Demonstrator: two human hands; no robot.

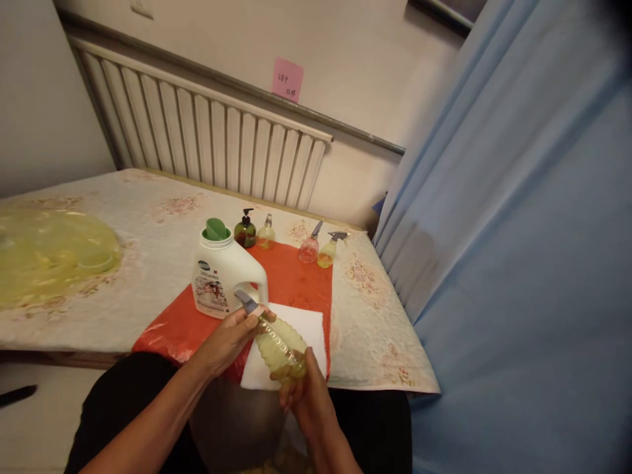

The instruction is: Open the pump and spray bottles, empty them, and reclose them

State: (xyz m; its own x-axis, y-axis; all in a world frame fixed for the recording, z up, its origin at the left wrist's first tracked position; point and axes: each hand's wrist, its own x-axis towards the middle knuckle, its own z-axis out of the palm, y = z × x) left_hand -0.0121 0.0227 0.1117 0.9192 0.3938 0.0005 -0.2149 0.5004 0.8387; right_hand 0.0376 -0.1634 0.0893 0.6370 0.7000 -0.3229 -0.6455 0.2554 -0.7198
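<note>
A ribbed, yellowish clear spray bottle (280,343) is held tilted between both hands, its grey spray head pointing up and left. My left hand (236,334) grips it at the neck, with fingers and thumb closed just below the spray head. Around the bottle's base wraps my right hand (306,388). Beneath the bottle lies a folded white cloth (313,324) on a red sheet (291,280). Just beyond my left hand stands a large white jug (224,270) with a green cup (216,229) in its mouth.
Behind the jug stand a dark green pump bottle (245,232) and a clear bottle (266,234). A pink spray bottle (309,247) and a yellow one (326,253) are to their right. Yellow plastic (54,257) lies left on the flowered cover (158,263); a blue curtain (503,230) hangs right.
</note>
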